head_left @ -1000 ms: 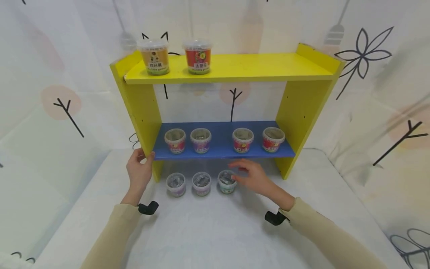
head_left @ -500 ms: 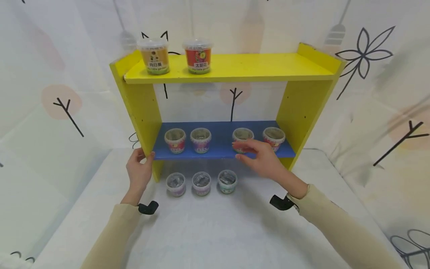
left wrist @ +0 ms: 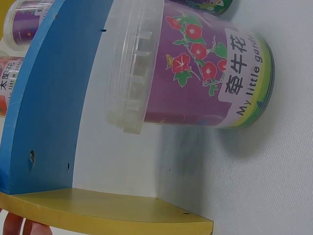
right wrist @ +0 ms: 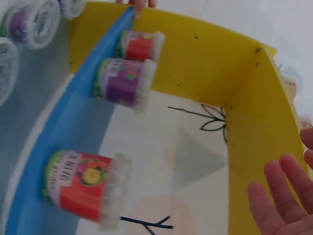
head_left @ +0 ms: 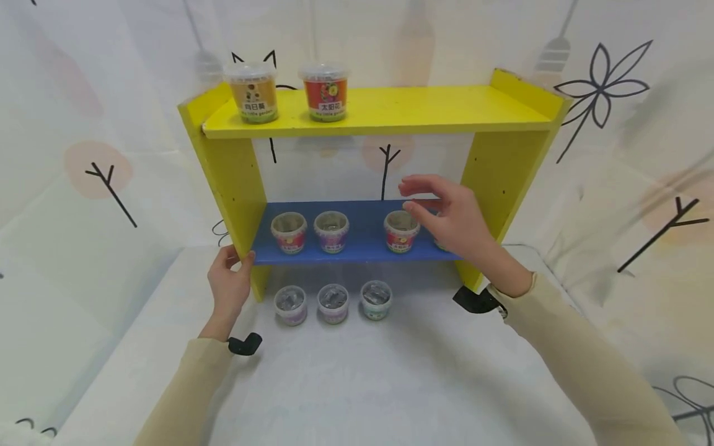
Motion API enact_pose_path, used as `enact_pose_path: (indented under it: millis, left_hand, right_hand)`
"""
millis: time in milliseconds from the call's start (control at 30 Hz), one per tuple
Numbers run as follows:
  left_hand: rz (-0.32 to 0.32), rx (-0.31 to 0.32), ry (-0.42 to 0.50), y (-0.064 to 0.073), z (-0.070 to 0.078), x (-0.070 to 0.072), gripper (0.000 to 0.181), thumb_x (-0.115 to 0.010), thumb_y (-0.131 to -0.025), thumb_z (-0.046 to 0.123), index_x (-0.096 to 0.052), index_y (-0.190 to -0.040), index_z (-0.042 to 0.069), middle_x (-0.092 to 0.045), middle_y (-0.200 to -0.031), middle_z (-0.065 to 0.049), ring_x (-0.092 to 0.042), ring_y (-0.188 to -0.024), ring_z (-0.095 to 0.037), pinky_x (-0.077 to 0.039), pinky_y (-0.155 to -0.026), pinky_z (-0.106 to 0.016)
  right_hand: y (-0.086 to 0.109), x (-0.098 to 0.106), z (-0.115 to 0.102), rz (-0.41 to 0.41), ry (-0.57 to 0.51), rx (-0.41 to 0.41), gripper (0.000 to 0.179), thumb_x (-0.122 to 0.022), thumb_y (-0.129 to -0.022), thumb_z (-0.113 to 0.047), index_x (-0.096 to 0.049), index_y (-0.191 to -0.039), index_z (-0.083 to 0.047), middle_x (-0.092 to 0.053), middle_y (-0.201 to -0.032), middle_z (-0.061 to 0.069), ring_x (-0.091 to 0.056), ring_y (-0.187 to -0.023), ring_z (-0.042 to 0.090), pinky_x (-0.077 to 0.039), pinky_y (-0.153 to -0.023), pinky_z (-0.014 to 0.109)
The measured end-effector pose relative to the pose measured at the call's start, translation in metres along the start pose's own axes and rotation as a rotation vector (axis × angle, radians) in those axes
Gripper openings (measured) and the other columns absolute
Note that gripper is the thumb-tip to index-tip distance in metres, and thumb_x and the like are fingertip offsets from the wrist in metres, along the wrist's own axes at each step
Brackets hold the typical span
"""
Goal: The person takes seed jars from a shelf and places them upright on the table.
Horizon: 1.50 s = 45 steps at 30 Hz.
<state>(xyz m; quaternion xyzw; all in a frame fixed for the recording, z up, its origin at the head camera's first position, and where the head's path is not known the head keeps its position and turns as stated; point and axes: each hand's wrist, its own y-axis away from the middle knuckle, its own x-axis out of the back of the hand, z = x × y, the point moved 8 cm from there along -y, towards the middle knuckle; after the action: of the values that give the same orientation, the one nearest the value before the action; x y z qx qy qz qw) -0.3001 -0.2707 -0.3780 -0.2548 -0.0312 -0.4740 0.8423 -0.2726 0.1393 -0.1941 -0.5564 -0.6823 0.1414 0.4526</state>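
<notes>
My left hand (head_left: 230,286) grips the left side panel of the yellow shelf unit (head_left: 231,186), its thumb by the front end of the blue shelf (head_left: 357,253). In mid-air before the right part of that shelf is my right hand (head_left: 454,217), holding nothing, fingers slightly bent. Just left of it stands a red-labelled plastic cup (head_left: 400,240). Another cup behind the hand is mostly hidden. Further left on the blue shelf are a red-labelled cup (head_left: 290,238) and a purple-labelled cup (head_left: 332,238).
Up on the yellow top board (head_left: 418,108) stand an orange-labelled cup (head_left: 253,99) and a red-labelled cup (head_left: 326,96). On the white table below, a row holds two purple-labelled cups (head_left: 291,310) (head_left: 333,308) and a green-labelled cup (head_left: 376,305). A patterned cloth hangs behind.
My right hand has risen from beside the green-labelled cup on the table, past the blue shelf's front, up and to the right. My left hand keeps its grip on the panel.
</notes>
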Motion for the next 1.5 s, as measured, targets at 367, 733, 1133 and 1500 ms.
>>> enact_pose_path:
  millis: [367, 733, 1133, 1500]
  left_hand:
    - [0.013, 0.017, 0.019, 0.002, -0.001, 0.001, 0.035, -0.066, -0.097, 0.027, -0.060, -0.124, 0.004, -0.060, -0.119, -0.013, -0.056, -0.120, -0.029, -0.047, -0.103, -0.051]
    - [0.010, 0.015, 0.016, 0.003, 0.000, 0.001, 0.035, -0.066, -0.097, 0.027, -0.060, -0.124, 0.005, -0.060, -0.118, -0.013, -0.056, -0.120, -0.028, -0.047, -0.102, -0.051]
    - [-0.003, 0.023, 0.013, 0.001, 0.001, -0.001, 0.036, -0.065, -0.098, 0.027, -0.059, -0.125, 0.004, -0.059, -0.119, -0.013, -0.055, -0.121, -0.028, -0.047, -0.103, -0.050]
    - [-0.004, 0.041, -0.001, 0.001, 0.002, -0.002, 0.037, -0.063, -0.098, 0.029, -0.058, -0.125, 0.005, -0.059, -0.121, -0.013, -0.055, -0.121, -0.027, -0.048, -0.102, -0.048]
  right_hand:
    - [-0.044, 0.010, -0.032, 0.091, 0.029, 0.083, 0.038, -0.070, -0.090, -0.001, -0.063, -0.128, -0.002, -0.066, -0.122, 0.010, -0.064, -0.109, 0.019, -0.054, -0.093, 0.028]
    - [-0.091, 0.008, -0.055, 0.096, 0.036, 0.067, 0.038, -0.068, -0.093, -0.005, -0.060, -0.129, 0.001, -0.062, -0.129, 0.009, -0.062, -0.115, 0.017, -0.051, -0.097, 0.029]
    - [-0.141, 0.000, -0.059, 0.021, 0.063, 0.014, 0.048, -0.067, -0.095, -0.015, -0.054, -0.141, -0.008, -0.053, -0.142, 0.001, -0.052, -0.125, 0.010, -0.043, -0.105, 0.023]
    - [-0.166, -0.016, -0.054, -0.053, 0.200, -0.095, 0.050, -0.069, -0.095, -0.026, -0.054, -0.142, -0.014, -0.046, -0.146, -0.002, -0.043, -0.130, 0.010, -0.038, -0.106, 0.018]
